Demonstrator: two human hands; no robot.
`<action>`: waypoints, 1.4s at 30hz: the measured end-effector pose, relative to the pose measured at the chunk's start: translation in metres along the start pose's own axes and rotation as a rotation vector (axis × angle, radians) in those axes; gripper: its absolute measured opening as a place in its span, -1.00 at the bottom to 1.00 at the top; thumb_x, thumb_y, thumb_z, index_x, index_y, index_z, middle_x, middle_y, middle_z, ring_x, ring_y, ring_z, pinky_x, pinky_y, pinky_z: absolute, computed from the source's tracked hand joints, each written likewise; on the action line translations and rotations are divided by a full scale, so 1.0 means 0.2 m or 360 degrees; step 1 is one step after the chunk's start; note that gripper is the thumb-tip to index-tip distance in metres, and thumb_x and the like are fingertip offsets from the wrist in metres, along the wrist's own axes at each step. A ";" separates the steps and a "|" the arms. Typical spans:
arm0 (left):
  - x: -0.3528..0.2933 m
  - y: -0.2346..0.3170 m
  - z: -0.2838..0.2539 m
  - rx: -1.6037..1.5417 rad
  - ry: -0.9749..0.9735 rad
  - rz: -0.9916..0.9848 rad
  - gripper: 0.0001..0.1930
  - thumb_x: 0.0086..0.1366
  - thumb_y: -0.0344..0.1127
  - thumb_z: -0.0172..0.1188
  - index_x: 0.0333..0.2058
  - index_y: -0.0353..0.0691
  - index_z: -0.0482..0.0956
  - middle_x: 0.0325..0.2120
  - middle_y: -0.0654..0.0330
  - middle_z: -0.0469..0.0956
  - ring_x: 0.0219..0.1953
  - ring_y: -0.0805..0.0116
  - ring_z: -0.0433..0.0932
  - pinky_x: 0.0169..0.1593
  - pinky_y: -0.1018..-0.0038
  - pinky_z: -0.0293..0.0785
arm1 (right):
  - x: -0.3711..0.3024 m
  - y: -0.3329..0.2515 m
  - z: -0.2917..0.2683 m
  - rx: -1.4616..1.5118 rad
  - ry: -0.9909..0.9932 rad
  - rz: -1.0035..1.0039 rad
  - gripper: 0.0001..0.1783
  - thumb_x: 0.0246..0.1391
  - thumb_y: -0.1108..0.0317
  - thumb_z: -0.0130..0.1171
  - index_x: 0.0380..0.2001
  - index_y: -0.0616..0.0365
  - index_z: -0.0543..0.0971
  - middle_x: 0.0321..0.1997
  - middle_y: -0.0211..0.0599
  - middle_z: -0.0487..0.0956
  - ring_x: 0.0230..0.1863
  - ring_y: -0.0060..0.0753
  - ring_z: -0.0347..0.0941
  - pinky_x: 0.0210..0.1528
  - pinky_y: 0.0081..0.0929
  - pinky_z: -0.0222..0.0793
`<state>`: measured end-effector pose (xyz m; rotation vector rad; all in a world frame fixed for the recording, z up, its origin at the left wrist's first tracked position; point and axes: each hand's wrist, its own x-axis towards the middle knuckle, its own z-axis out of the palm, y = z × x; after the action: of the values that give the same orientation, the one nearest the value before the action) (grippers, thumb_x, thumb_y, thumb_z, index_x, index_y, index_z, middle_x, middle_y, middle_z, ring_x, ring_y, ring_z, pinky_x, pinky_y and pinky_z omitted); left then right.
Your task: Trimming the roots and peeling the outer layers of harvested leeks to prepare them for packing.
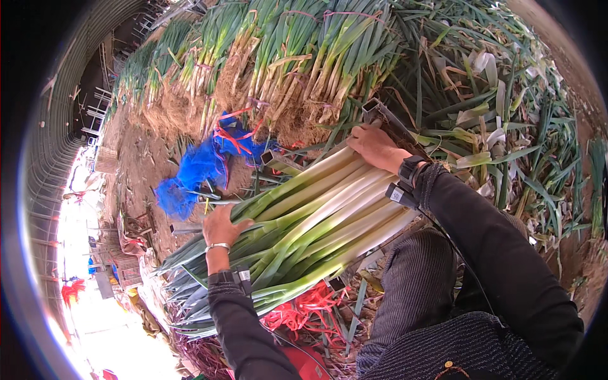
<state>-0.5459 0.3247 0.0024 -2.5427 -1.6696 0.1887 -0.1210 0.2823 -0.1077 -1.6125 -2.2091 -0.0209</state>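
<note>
A broad pile of long green onions (329,215) lies slantwise in front of me, peeled white ends at the upper right and green leaves at the lower left. My left hand (226,229) rests on the far edge of the leafy part, thumb spread from the fingers, which are partly hidden. At the white ends, my right hand (378,148) curls its fingers over the farthest stalks, beside a metal frame corner (375,109). Metal tube ends (334,283) of the frame show under the pile.
Tied bundles of unpeeled green onions (278,69) with dry roots stand along the back. Stripped leaves (481,126) heap up at the right. Blue netting (193,170) lies beyond my left hand. Red plastic strips (304,313) lie below the pile, near my knee.
</note>
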 end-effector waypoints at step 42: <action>-0.30 0.30 -0.11 -0.4215 -0.0093 -0.1297 -0.62 0.26 -0.06 0.21 -0.19 -0.29 0.48 -0.27 0.04 0.60 -0.23 0.15 0.58 -0.21 0.24 0.50 | 0.00 -0.31 -0.59 0.0009 0.0153 -0.0096 -0.86 -0.06 0.37 0.19 -0.40 0.15 0.57 -0.27 -0.18 0.47 -0.16 -0.13 0.42 -0.17 -0.22 0.41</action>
<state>-0.5123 0.2457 0.0176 0.0826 0.8696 1.0829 -0.1403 0.2330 0.0148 -1.5091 -2.1818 -0.1067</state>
